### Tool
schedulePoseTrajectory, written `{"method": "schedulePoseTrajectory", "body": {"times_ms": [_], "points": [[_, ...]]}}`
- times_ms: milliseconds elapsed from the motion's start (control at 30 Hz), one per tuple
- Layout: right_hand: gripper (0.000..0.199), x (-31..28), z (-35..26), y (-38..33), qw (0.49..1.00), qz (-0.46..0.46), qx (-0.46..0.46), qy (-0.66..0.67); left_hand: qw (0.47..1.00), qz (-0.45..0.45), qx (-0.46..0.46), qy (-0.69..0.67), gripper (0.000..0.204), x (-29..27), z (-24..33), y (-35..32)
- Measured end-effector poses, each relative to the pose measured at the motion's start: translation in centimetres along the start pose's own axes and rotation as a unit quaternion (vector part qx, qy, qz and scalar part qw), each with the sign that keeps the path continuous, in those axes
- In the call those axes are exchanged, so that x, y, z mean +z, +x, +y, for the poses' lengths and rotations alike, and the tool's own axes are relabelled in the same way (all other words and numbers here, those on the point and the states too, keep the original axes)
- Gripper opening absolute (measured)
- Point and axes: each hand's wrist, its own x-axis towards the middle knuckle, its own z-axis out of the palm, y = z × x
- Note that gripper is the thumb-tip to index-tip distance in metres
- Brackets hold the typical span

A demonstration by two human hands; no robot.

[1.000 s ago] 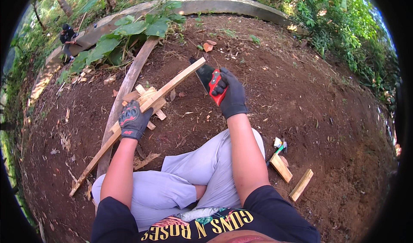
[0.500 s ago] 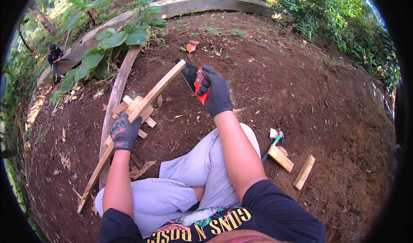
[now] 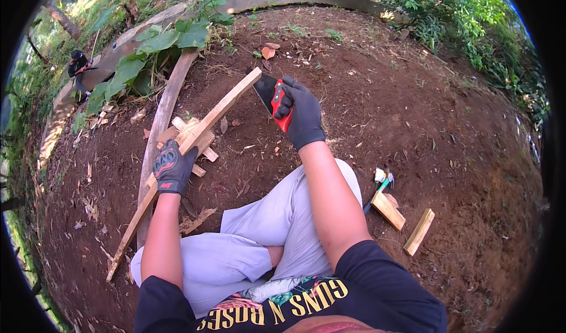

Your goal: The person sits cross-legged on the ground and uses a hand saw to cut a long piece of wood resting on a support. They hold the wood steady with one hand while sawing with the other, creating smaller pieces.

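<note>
On the bare dirt, my left hand (image 3: 173,168) grips a long wooden slat (image 3: 194,137) while my right hand (image 3: 302,116) clasps a red-handled saw (image 3: 275,99) at its far end.

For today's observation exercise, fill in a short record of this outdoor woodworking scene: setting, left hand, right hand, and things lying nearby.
setting: bare brown soil, person seated, green plants behind
left hand: gloved, grip closed on a long wooden strip
right hand: gloved, grip closed on a red-handled saw at the strip's far end
nearby: short wood blocks, hammer, curved plank
</note>
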Motion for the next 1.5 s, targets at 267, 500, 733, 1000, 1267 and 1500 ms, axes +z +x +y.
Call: {"method": "schedulePoseTrajectory", "body": {"times_ms": [267,500,733,1000,1267,1500], "points": [[0.04,0.1,-0.6,-0.2,0.995,0.019,-0.088,-0.031,1.0,0.006,0.015,-0.007,0.056,0.0,-0.1,0.0],[0.039,0.2,-0.1,-0.2,0.995,0.017,-0.087,-0.042,1.0,0.016,0.012,-0.012,0.056,0.1,-0.2,-0.1],[0.038,0.8,-0.4,-0.7,0.985,0.028,-0.133,-0.105,1.0,0.006,0.002,-0.005,0.056,-0.3,0.2,-0.1],[0.033,1.0,-0.1,-0.6,0.995,0.033,-0.028,-0.085,0.999,0.034,0.032,0.0,0.053,0.3,-0.5,-0.2],[0.036,1.2,-0.4,-1.0,0.984,0.044,-0.089,-0.148,0.999,0.033,0.029,-0.017,0.053,0.3,-0.7,-0.1],[0.032,0.3,-0.2,-0.4,0.991,0.041,-0.023,-0.129,0.999,0.017,0.027,-0.017,0.054,0.1,-0.3,0.1]]}}
